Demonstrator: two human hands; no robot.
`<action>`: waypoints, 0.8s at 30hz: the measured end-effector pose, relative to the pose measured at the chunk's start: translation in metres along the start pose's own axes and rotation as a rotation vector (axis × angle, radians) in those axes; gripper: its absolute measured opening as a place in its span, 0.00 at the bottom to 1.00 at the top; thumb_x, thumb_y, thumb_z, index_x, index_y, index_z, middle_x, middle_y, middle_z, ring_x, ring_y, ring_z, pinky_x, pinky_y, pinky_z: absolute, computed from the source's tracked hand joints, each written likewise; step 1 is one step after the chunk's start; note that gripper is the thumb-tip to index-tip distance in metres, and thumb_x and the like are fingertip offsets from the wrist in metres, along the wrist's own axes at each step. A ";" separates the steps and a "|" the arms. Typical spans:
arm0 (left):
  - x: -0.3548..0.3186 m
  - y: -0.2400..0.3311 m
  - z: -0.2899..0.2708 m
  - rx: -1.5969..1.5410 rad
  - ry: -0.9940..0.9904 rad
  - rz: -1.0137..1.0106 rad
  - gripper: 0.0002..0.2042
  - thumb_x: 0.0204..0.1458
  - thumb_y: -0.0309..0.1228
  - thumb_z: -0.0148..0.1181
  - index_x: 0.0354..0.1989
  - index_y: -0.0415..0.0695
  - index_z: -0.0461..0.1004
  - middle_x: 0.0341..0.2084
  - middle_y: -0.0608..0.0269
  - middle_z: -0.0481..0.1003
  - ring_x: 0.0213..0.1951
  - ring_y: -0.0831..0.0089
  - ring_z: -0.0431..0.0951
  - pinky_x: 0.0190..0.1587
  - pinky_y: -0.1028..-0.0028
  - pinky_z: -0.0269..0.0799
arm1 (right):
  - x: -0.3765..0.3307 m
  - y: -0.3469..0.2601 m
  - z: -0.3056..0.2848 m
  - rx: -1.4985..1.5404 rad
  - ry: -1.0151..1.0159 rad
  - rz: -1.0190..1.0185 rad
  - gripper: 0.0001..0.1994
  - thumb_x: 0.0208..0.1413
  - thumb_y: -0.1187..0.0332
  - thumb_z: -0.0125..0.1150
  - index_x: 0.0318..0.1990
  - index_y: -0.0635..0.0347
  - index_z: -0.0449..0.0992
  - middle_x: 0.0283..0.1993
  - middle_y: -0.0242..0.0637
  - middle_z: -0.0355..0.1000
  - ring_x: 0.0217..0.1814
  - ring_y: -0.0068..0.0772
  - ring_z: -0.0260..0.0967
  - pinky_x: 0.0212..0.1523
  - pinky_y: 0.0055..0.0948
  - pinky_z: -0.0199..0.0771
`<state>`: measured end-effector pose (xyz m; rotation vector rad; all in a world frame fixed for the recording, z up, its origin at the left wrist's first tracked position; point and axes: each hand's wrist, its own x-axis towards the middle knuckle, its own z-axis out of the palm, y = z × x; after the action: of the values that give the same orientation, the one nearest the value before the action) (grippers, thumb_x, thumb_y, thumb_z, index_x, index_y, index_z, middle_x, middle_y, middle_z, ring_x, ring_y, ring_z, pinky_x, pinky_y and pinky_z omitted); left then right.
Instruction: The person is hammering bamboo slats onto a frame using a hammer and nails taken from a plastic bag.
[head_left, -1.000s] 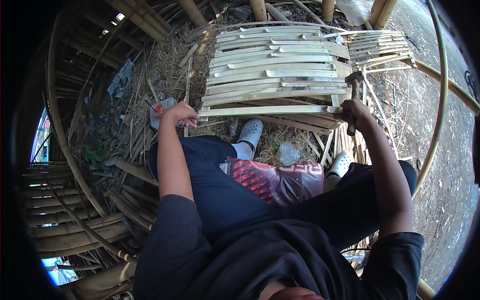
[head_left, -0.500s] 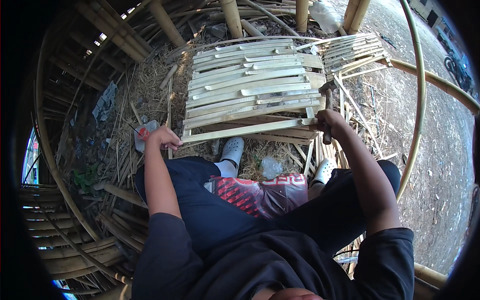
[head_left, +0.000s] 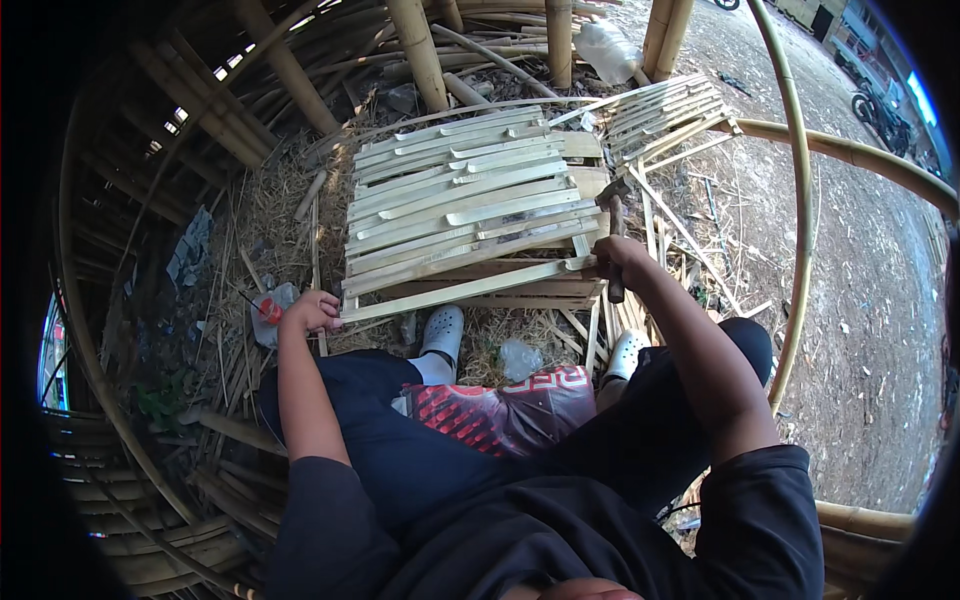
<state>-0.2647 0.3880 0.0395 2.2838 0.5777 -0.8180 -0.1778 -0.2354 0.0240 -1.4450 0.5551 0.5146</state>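
A slatted bamboo panel lies in front of my feet, its pale strips running crosswise over side rails. The nearest bamboo slat spans the panel's near edge, apart from the other strips. At its left end, my left hand pinches the slat by the panel's corner. My right hand is closed around the wooden handle of a hammer, held upright with its head toward the panel's far side. The fingers of that hand also reach the slat's right end; whether they grip it is hidden.
A smaller slatted panel lies beyond, at the right. Bamboo poles curve around me. Near my left hand is a plastic bag with something red. Split bamboo pieces and straw litter the ground, and a crumpled clear bag lies between my shoes.
The whole scene has shifted left and slightly down in view. Both hands keep about the same places at the slat's ends, and the hammer stays in my right hand.
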 end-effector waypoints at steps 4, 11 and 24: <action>-0.010 0.011 -0.004 -0.060 -0.072 0.053 0.35 0.46 0.22 0.73 0.66 0.41 0.65 0.57 0.57 0.74 0.48 0.70 0.79 0.42 0.66 0.79 | -0.002 -0.002 0.002 -0.011 0.050 0.024 0.09 0.54 0.73 0.59 0.39 0.71 0.73 0.36 0.45 0.74 0.35 0.42 0.81 0.27 0.33 0.76; 0.005 0.010 0.009 -0.542 0.053 -0.032 0.42 0.54 0.70 0.49 0.64 0.45 0.66 0.59 0.52 0.71 0.56 0.61 0.74 0.56 0.49 0.68 | -0.016 -0.007 0.018 -0.118 0.039 -0.028 0.07 0.50 0.74 0.62 0.31 0.72 0.74 0.31 0.44 0.73 0.27 0.36 0.73 0.29 0.33 0.78; 0.042 0.046 0.069 -0.259 0.800 0.043 0.33 0.50 0.61 0.62 0.25 0.34 0.81 0.25 0.48 0.80 0.33 0.60 0.83 0.34 0.60 0.74 | -0.016 0.000 0.014 0.048 0.069 -0.026 0.08 0.50 0.73 0.64 0.31 0.69 0.72 0.29 0.42 0.70 0.26 0.37 0.74 0.29 0.34 0.81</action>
<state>-0.2361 0.3155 -0.0116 2.3057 0.9067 0.2294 -0.1895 -0.2214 0.0342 -1.4261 0.5988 0.4294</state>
